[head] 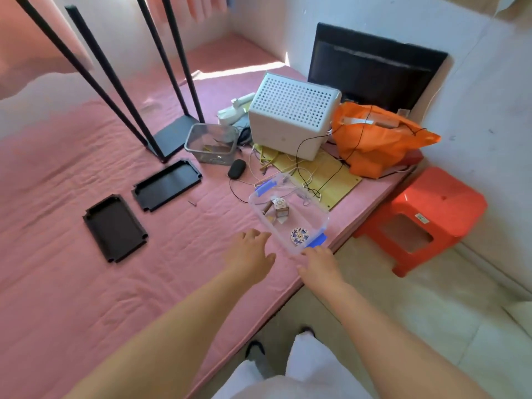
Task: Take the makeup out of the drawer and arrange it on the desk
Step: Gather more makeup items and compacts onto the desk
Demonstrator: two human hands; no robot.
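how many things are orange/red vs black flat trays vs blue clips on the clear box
orange or red: 2 — the orange bag, the red stool
black flat trays: 2
blue clips: 2
total: 6

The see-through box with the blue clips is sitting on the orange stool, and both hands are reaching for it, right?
Not quite. The head view shows the see-through box sitting on the pink surface, not on the orange stool, which stands beside it. The left hand and right hand do reach for it.
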